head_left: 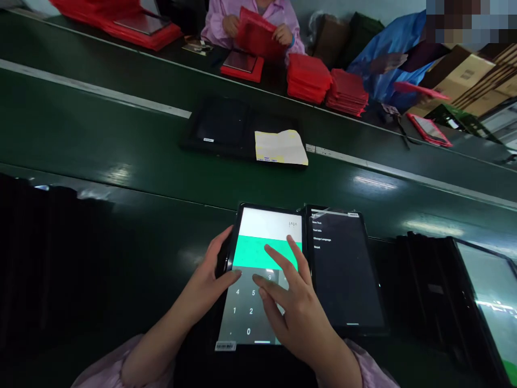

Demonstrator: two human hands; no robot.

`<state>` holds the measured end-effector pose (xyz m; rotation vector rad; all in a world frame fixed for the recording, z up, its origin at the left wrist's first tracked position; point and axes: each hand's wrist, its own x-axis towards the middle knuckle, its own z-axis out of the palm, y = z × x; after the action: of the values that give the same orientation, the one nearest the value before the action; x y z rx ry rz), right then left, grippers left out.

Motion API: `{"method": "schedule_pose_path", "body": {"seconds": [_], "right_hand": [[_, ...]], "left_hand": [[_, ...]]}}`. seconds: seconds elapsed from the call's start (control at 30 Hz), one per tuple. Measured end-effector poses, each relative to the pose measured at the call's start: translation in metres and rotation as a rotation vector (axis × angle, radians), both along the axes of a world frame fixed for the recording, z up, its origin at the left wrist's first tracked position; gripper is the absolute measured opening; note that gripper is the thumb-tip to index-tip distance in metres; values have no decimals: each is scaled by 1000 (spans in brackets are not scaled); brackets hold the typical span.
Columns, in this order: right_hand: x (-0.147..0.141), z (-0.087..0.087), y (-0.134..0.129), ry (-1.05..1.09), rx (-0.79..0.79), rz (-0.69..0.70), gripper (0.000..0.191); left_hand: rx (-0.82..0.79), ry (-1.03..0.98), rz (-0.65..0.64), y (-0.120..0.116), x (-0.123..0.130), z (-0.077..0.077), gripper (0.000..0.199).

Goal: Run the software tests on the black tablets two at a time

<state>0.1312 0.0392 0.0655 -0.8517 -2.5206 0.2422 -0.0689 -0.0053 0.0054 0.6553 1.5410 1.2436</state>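
A tablet (242,320) lies before me, its lit screen showing a white band, a green band and a grey number keypad. My left hand (208,280) grips its left edge, thumb on the front of the screen and fingers behind the edge. Over the keypad and green band, my right hand (297,302) has its fingers spread and holds nothing; some fingertips look to be at the glass, though contact is hard to tell. Close on the right lies a second tablet (343,275) with a dark screen and a short text menu. A barcode sticker (225,346) is at the first tablet's lower left corner.
Beyond lie dark tablets (218,121) and a pale paper (280,146) on the green conveyor (161,161). More tablets (488,291) are stacked at right; dark items (48,258) stand at left. Across, a person (252,21) handles a red sleeve beside red stacks (309,78).
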Motion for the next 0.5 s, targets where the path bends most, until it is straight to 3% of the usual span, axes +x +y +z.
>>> {"method": "schedule_pose_path", "body": {"seconds": [0.2, 0.37, 0.5], "right_hand": [[19, -9, 16, 71, 133, -291, 28], [15, -14, 17, 49, 100, -230, 30], [16, -15, 17, 53, 138, -269, 30]], "left_hand": [[-81, -58, -36, -1, 0, 14, 97], [-44, -103, 35, -4, 4, 17, 83], [-80, -178, -7, -3, -3, 17, 89]]}}
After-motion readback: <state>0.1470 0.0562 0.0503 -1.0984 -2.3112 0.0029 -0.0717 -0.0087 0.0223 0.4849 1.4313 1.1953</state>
